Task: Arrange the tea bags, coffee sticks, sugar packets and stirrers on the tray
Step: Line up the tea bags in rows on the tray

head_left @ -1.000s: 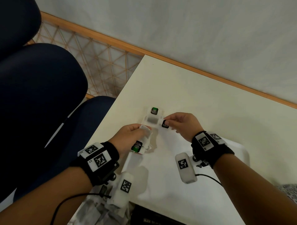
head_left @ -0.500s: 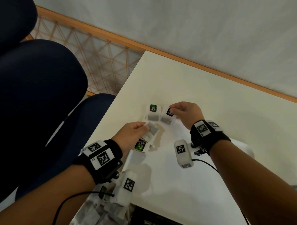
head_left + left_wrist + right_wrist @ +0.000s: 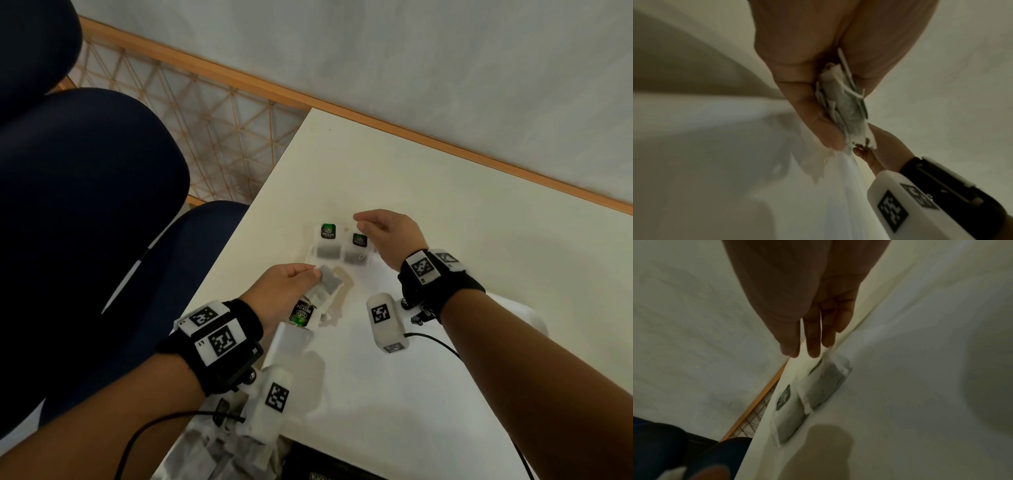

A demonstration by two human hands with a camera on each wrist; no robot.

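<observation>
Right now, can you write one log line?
left hand: holds tea bags | right hand: open | two tea bags laid side by side

We note white tea bags (image 3: 328,247) with grey contents and green-and-black tags on the cream desk (image 3: 445,212); at nine o'clock, navy chairs (image 3: 85,192); at twelve o'clock, a pale grey wall (image 3: 411,61) edged in orange wood; black wristbands (image 3: 442,284) bear black-and-white square markers.

Crumpled packets (image 3: 219,455) and a dark box (image 3: 329,469) run off the head view's bottom edge; the box's lettering is unreadable.
</observation>
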